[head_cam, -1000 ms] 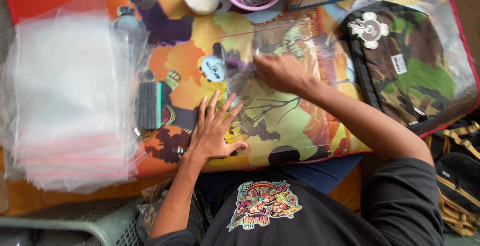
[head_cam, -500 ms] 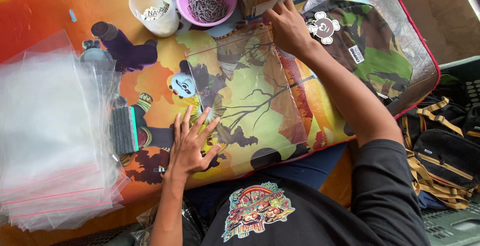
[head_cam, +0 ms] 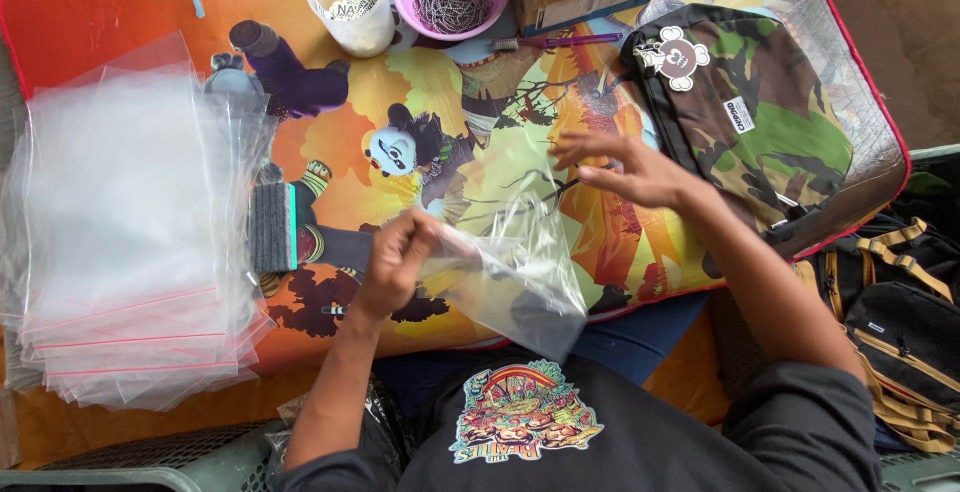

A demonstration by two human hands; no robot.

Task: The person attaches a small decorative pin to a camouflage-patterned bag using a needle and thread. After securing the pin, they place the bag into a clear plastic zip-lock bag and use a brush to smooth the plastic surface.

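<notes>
Left hand point(head_cam: 395, 262): fingers curled, grip clenched on one edge of a clear plastic bag point(head_cam: 510, 272), lifted above the cartoon-printed tabletop point(head_cam: 330, 142). Right hand point(head_cam: 625, 167): fingers spread, grip released, hovering just beside the camouflage bag point(head_cam: 750, 112), holding nothing.

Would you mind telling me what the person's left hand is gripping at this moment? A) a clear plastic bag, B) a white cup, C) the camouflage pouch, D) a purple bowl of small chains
A: the left hand is closed on one edge of a clear plastic bag lifted off the colourful mat, while the right hand hovers open beside the camouflage pouch.
</notes>
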